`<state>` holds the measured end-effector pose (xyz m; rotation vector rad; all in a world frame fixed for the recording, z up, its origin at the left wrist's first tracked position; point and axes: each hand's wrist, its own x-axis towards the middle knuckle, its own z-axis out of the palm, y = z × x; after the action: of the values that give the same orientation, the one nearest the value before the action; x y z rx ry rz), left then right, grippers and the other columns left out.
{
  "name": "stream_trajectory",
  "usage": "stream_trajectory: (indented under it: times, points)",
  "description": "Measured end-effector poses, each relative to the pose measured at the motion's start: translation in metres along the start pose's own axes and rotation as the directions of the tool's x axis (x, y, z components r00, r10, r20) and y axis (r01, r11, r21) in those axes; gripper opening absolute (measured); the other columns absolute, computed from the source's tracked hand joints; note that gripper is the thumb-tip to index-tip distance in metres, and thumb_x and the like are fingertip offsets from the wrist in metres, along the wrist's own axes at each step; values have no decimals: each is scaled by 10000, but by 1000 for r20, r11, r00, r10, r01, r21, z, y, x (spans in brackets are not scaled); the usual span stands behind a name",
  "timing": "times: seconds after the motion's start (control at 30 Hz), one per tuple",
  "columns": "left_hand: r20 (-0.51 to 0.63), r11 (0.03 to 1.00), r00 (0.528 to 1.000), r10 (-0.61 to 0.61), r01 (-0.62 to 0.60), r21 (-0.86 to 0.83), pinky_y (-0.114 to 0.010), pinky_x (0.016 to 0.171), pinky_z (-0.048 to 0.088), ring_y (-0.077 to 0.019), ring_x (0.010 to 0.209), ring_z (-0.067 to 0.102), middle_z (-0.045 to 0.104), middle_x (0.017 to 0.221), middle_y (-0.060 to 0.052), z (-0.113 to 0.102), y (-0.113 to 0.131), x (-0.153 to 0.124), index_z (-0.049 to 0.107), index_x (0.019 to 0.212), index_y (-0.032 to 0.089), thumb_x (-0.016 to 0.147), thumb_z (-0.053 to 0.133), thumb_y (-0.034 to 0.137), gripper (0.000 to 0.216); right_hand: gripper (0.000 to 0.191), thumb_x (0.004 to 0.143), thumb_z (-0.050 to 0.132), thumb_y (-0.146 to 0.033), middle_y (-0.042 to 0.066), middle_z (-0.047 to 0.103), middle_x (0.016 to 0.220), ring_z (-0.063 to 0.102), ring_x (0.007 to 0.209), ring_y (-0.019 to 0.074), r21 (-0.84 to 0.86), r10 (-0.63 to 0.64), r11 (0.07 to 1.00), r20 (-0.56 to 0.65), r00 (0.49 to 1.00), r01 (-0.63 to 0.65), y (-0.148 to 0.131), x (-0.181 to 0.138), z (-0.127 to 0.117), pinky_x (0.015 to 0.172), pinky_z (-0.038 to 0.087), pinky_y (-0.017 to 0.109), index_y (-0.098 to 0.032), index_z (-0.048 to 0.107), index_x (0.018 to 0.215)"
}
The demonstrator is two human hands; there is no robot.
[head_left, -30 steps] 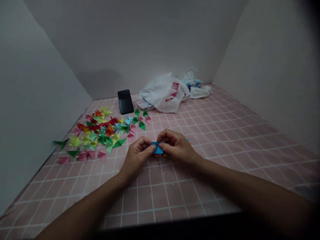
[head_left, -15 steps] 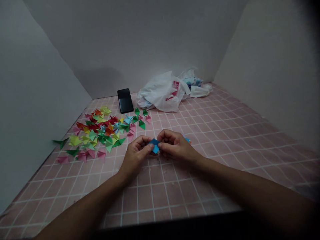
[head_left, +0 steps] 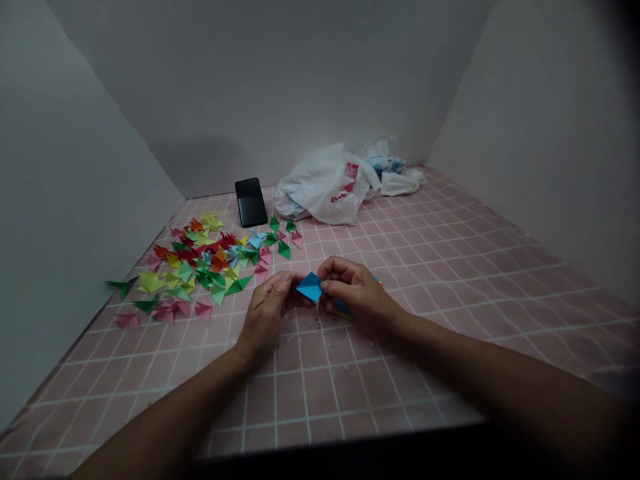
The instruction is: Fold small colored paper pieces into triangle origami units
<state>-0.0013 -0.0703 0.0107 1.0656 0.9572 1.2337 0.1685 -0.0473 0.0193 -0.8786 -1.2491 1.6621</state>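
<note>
A small folded square of blue origami paper [head_left: 309, 287] is held up between my two hands, just above the table, one corner pointing up. My left hand [head_left: 270, 303] supports its left side, fingers curled behind it and thumb at its edge. With thumb and forefinger, my right hand [head_left: 353, 287] pinches the right corner. Under and behind the right hand, bits of blue and orange paper [head_left: 379, 282] peek out, mostly hidden by the hand. To the left lie many small folded paper pieces [head_left: 200, 257] in green, pink, yellow, red, orange and light blue.
A black phone [head_left: 251, 202] leans near the back wall. Right of it sit a crumpled white plastic bag [head_left: 325, 183] with red print and another white and blue bag [head_left: 387, 163]. A pink checked cloth [head_left: 300, 400] covers the table, with grey walls on three sides.
The blue paper now shows one flat diamond face instead of a darker and a lighter part. My left thumb has drawn back off its face, and my right fingers have shifted slightly.
</note>
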Motion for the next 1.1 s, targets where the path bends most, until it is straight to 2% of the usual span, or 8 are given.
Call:
stream_trajectory:
  times: [0.27,0.6,0.7,0.83,0.93,1.1]
  points:
    - [-32,995,999,-28,30,91,-254,684,553,-124,672,652,698,776,-12,2,3,-1,691,852,158,769,760,295,174,92,750,653,-202,-32,626,596,556,511,92,5,-11,1000,34,999,11,1,-1,0,521,420,228,-185,577,800]
    - [-44,996,996,-77,75,-48,-289,668,563,-136,626,655,684,708,2,0,1,4,630,801,158,748,772,318,220,92,796,640,-223,-8,657,686,605,608,116,45,-64,997,99,993,59,2,-1,-1,636,490,272,-172,631,872]
    - [-59,998,996,-66,65,-11,-271,667,548,-128,631,646,681,714,-2,0,0,3,649,802,153,762,767,324,211,101,806,665,-250,-8,660,675,607,595,108,19,-59,998,96,994,57,2,0,-1,621,484,260,-169,628,855]
    - [-21,995,999,-31,33,95,-251,675,535,-121,655,637,684,740,-7,-1,1,2,682,808,150,796,750,327,189,168,773,714,-292,-20,643,606,581,523,101,-48,-4,999,47,999,6,3,2,0,505,426,225,-177,591,768]
    - [44,993,999,-31,26,116,-266,739,543,-137,729,656,704,807,-28,-1,2,1,698,881,155,868,674,336,183,174,762,713,-288,-29,625,562,560,495,94,-63,7,998,13,1000,-6,2,2,0,494,422,221,-179,581,733]
    - [67,994,997,44,-51,99,-301,825,555,-153,841,677,710,986,-32,0,3,0,670,1107,214,901,632,296,225,193,765,726,-295,-39,606,556,562,513,89,-22,-33,999,-48,998,32,2,1,-2,534,440,225,-180,576,728]
